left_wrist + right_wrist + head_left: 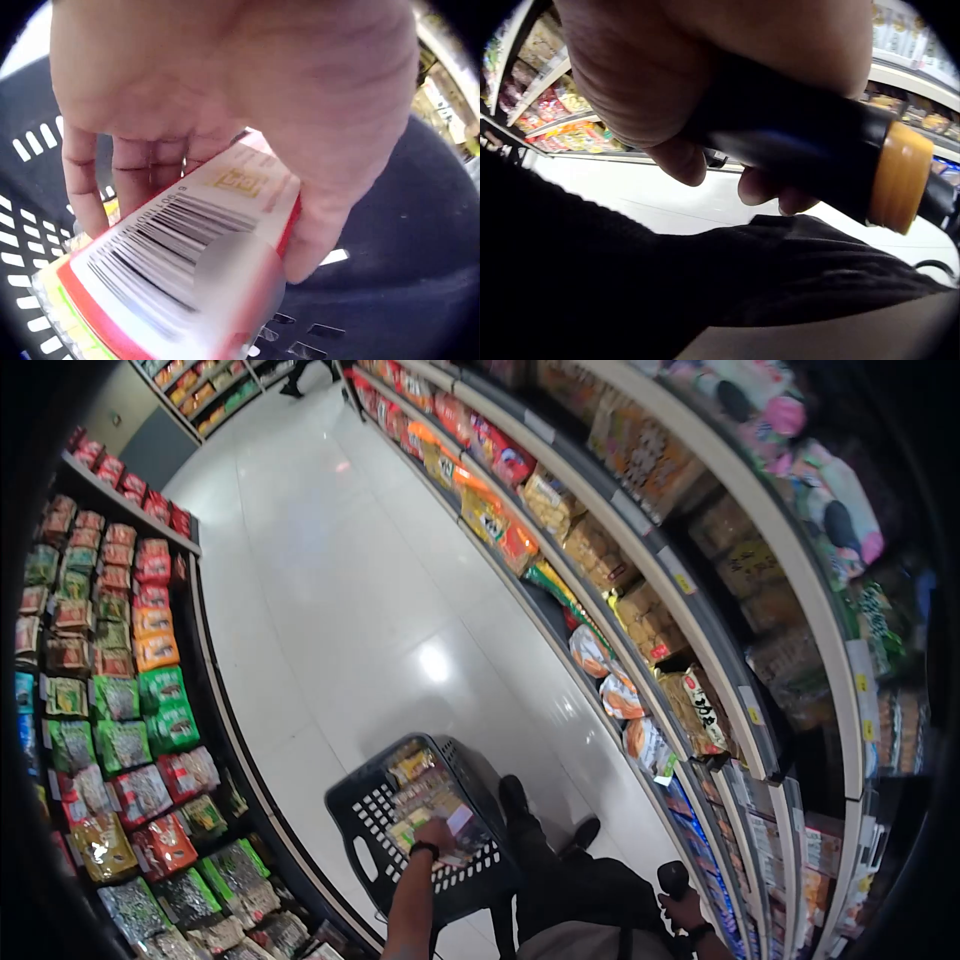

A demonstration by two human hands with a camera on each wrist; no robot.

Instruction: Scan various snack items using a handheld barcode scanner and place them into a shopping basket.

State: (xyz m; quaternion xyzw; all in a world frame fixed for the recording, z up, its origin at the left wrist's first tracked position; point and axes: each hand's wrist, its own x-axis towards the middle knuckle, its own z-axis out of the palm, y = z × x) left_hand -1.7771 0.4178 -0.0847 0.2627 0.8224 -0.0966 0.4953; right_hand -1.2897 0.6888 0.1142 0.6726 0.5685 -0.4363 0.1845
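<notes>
Inside a dark plastic basket (372, 807), my left hand (433, 834) grips a white box with red edges (169, 262). In the left wrist view its printed barcode faces up, with the thumb along one side and the fingers on the other. Several packaged goods (412, 765) lie in the basket around that hand. At my right side, my right hand (684, 912) holds a black cylindrical handle (795, 146) with an orange ring (901, 178) near one end. In the head view it has a dark rounded end (673, 877).
Packed snack shelves (120, 700) run along the left, and tall shelves (640, 540) of bagged goods line the right. A pale shiny tiled floor (330, 580) stretches between them. My legs and shoes (513, 796) are beside the basket. Far ahead, another person's legs (295, 378) appear.
</notes>
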